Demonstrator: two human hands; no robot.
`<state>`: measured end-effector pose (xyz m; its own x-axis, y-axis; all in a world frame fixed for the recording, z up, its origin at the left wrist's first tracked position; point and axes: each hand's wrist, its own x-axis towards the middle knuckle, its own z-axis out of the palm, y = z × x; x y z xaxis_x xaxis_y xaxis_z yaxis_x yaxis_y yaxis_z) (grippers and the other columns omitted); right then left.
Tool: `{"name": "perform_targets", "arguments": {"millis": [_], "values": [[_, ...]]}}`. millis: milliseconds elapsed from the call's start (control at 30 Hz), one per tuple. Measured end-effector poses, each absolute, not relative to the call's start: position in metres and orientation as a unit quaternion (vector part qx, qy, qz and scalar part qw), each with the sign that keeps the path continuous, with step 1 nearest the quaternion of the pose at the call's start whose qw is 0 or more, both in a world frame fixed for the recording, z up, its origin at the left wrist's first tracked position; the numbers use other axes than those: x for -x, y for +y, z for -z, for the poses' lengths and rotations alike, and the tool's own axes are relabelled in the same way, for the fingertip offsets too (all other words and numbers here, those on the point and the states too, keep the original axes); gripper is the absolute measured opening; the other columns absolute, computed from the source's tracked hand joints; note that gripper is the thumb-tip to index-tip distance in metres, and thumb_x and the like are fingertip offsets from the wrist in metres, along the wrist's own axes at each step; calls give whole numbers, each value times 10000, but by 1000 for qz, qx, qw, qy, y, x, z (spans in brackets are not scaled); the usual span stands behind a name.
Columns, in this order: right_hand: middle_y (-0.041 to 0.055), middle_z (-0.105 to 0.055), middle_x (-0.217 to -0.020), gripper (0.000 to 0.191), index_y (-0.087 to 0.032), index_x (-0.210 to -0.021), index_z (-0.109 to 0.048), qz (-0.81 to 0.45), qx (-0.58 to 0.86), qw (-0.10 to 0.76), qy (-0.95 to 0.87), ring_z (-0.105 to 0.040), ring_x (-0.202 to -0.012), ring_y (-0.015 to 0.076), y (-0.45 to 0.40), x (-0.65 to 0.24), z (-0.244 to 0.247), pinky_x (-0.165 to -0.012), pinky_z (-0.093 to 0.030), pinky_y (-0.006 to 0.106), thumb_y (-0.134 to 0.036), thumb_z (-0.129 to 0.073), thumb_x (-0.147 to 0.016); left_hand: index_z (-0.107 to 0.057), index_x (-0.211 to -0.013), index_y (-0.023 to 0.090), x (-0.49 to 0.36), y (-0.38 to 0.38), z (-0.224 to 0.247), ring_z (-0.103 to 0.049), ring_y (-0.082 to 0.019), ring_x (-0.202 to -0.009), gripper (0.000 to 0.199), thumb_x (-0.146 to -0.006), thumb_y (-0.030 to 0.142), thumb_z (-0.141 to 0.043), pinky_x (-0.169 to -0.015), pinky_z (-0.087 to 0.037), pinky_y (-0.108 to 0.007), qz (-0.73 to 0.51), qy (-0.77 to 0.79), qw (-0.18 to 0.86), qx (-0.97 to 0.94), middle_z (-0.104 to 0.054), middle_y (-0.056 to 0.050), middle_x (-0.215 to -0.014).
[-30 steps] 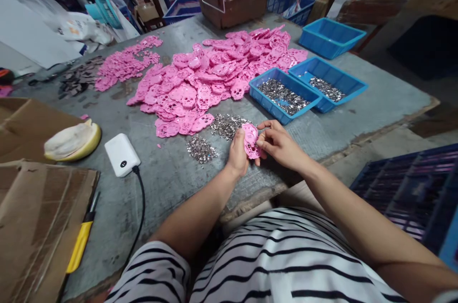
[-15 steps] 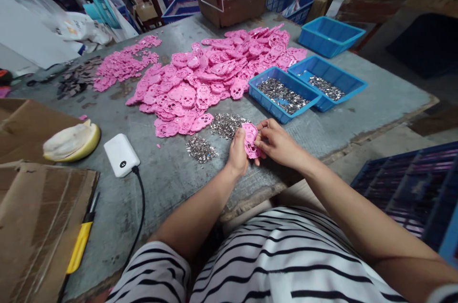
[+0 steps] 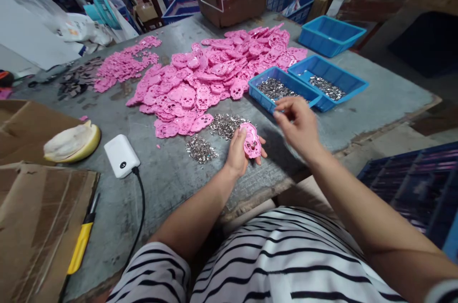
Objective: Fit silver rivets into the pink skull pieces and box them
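My left hand [image 3: 238, 151] is closed around a pink plastic skull-shaped piece [image 3: 252, 141], thumb on its face and fingertips showing past its right edge. Small holes and raised marks cover the piece. My right hand [image 3: 298, 124] hovers at the near edge of a blue tray [image 3: 259, 93] of small metal parts [image 3: 275, 88]. Its fingers are loosely curled, the thumb slightly apart from the forefinger, and I see nothing between them. Just beyond my left hand lies a heap of small shiny metal parts [image 3: 225, 125], with a smaller heap [image 3: 201, 149] to its left.
A big pile of pink pieces [image 3: 214, 69] covers the table's middle. Another blue tray [image 3: 358, 88] holds metal parts; a third [image 3: 331, 38] stands behind. At left are a white power bank [image 3: 121, 155] with cable, a fruit rind [image 3: 77, 145], a yellow-handled tool [image 3: 80, 245] and cardboard [image 3: 43, 226].
My right hand has left the pink piece and moved right and away from me, to the near blue tray. My left hand still holds the piece in nearly the same spot.
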<state>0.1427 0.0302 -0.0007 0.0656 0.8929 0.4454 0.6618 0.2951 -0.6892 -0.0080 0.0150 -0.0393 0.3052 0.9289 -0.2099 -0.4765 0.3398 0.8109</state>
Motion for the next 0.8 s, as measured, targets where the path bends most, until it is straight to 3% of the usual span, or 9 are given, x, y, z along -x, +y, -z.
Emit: {"name": "perform_targets", "arguments": {"millis": [100, 167, 300, 367, 667, 800], "values": [[98, -600, -1039, 137, -210, -947, -604, -48, 646, 403, -646, -569, -872, 223, 66, -174, -10, -789, -449, 382, -244, -556, -823, -392, -938, 210, 9, 13, 37, -600, -139, -452, 435, -606, 295, -659, -327, -404, -198, -463, 360, 732, -346, -637, 26, -730], [108, -610, -977, 147, -187, -900, -642, -30, 692, 313, -650, -580, -888, 257, 92, -191, -10, -786, -445, 403, -227, -625, -760, -391, -958, 209, 9, 13, 37, -613, -136, -476, 466, -560, 201, -632, -342, -421, -194, -457, 369, 727, -355, -640, 30, -756], [102, -633, -778, 55, -175, -703, -671, -77, 741, 46, -666, -613, -833, 295, 121, -201, 0, -711, -450, 388, -153, -691, -657, -382, -973, 209, 7, 14, 38, -620, -141, -500, 466, -561, 185, -599, -359, -445, -211, -453, 377, 723, -362, -636, 30, -771], [100, -652, -755, 26, -184, -687, -681, -76, 742, -14, -666, -624, -802, 284, 124, -199, 5, -670, -450, 365, -165, -678, -670, -375, -974, 210, 7, 14, 38, -628, -144, -520, 461, -571, 186, -597, -383, -458, -216, -450, 379, 723, -363, -637, 28, -772], [141, -697, -869, 145, -172, -828, -692, -24, 737, 24, -675, -641, -810, 274, 119, -201, 13, -646, -440, 335, -218, -568, -769, -369, -983, 209, 8, 14, 38, -633, -145, -543, 453, -601, 226, -612, -423, -466, -221, -445, 381, 725, -363, -643, 24, -753], [145, -693, -916, 194, -172, -917, -663, -42, 746, 91, -659, -633, -838, 292, 112, -200, 7, -675, -437, 355, -180, -514, -792, -376, -990, 209, 8, 15, 39, -626, -143, -534, 452, -598, 221, -601, -414, -477, -229, -443, 379, 722, -373, -635, 31, -740]]}}
